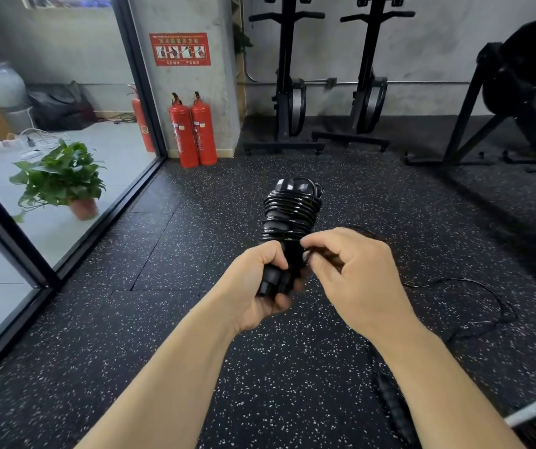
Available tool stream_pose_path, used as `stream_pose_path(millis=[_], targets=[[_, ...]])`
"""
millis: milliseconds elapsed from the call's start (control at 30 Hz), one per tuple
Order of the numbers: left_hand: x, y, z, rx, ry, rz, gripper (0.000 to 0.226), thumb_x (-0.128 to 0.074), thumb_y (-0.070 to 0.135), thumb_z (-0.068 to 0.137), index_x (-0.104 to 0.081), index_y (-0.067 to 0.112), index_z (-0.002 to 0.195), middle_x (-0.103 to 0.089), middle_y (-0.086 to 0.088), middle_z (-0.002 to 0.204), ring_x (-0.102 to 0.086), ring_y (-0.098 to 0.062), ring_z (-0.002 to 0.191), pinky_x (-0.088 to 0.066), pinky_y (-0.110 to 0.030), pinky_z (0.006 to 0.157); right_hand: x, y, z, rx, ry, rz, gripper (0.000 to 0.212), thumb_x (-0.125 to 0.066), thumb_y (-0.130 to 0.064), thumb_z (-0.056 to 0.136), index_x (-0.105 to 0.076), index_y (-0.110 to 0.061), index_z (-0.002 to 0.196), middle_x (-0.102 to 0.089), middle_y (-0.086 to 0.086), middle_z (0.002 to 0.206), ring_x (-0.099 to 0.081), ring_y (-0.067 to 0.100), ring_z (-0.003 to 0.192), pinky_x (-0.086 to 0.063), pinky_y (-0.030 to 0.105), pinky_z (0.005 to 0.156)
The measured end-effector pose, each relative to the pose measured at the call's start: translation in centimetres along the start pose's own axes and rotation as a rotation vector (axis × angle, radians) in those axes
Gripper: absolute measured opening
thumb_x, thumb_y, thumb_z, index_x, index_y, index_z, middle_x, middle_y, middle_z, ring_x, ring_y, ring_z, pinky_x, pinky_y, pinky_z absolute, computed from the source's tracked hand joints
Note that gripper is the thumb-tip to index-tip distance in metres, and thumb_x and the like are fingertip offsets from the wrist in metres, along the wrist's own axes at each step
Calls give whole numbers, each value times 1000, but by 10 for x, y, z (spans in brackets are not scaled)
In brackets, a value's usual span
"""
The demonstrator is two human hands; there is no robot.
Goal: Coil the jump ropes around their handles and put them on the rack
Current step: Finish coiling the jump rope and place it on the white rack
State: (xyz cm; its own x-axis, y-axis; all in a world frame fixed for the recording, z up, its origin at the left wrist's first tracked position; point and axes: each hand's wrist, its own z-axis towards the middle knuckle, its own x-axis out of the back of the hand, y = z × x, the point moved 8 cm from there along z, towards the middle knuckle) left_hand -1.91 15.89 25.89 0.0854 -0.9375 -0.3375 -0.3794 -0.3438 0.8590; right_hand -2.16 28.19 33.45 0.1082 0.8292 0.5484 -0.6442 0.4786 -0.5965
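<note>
I see the left hand (253, 283) clenched round the base of the handles (275, 280), their long axis pointing up and away, while the right hand (354, 273) pinches the loose rope (448, 280) just right of the coil (289, 215), slack trailing to the floor (163, 254).
</note>
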Motion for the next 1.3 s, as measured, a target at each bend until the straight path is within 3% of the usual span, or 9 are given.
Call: stream_pose_path(millis=[133, 367, 567, 733, 900, 1300], targets=[[1, -3, 0, -11, 49, 8, 19, -40, 3, 82, -57, 10, 81, -58, -7, 65, -51, -16, 48, -30, -17, 40, -4, -8, -1, 51, 24, -60, 16, -70, -11, 80, -68, -15, 96, -65, -6, 86, -62, 13, 73, -54, 40, 65], [-5, 2, -4, -52, 21, 13, 22, -36, 5, 82, -56, 12, 74, -58, -1, 57, -46, -11, 39, -25, -17, 40, -8, -17, -3, 92, 155, -139, 8, -65, -18, 77, -71, -13, 82, -61, -6, 78, -58, 12, 64, -50, 36, 54], [-4, 2, -4, -59, 2, 60, 13, -47, 14, 90, -59, 11, 87, -59, -4, 66, -51, -13, 50, -28, -15, 36, -2, -13, -1, 43, 215, -85, 3, -72, -16, 78, -69, -15, 79, -62, -8, 77, -59, 9, 65, -51, 37, 56], [-7, 1, -4, -34, -15, 46, 18, -47, 21, 91, -62, 11, 90, -62, -7, 70, -52, -16, 52, -29, -14, 35, -1, -11, 0, 9, 199, -69, 20, -75, -8, 78, -65, -19, 91, -57, -12, 84, -56, 5, 72, -52, 34, 63], [-5, 0, -4, -8, -6, 56, 16, -49, 21, 92, -60, 10, 89, -61, -9, 68, -52, -17, 50, -27, -14, 35, -3, -11, 2, 55, 128, -103, 20, -74, -8, 79, -64, -17, 94, -56, -8, 94, -57, 12, 82, -51, 38, 66], [10, -1, -3, -2, 47, 240, 13, -48, 18, 89, -57, 10, 84, -60, -7, 63, -51, -18, 51, -24, -15, 38, -22, -14, 2, 106, 7, -217, 12, -64, -13, 78, -62, -13, 90, -55, -3, 90, -55, 18, 82, -49, 42, 64]])
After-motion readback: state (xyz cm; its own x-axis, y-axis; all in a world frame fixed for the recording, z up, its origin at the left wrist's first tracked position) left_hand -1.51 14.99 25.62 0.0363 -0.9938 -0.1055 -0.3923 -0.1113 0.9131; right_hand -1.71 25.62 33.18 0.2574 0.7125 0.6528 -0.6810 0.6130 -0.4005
